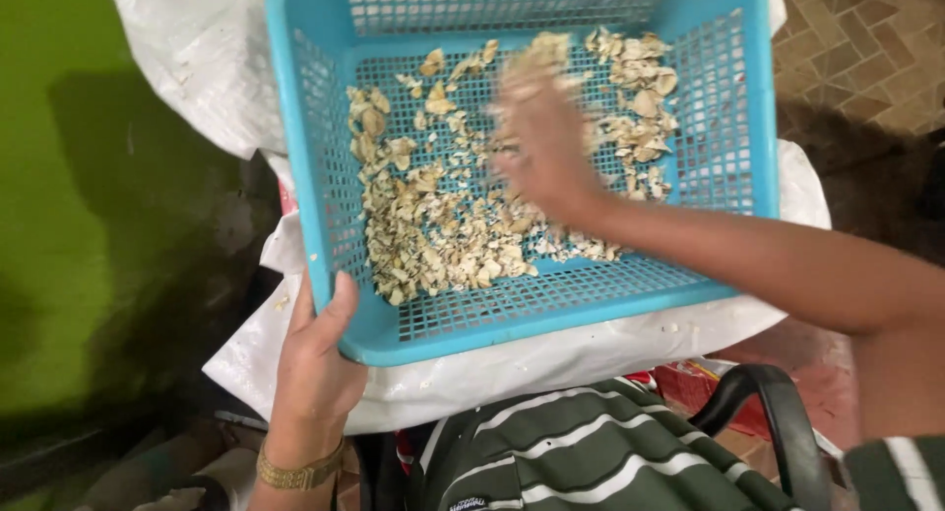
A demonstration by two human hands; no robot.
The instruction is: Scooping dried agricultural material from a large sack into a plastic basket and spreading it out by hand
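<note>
My left hand gripped the near-left corner of the blue basket, thumb over its rim. My right hand, blurred, lay open and flat on the pale chips spread across the basket's mesh floor, gripping nothing. The basket rested on a white sack.

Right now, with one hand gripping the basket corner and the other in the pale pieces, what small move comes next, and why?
Probably sweep the right hand toward the near-left heap of pale pieces. A looser cluster lies at the far right of the blue mesh basket, and the left hand steadies the near corner.
</note>
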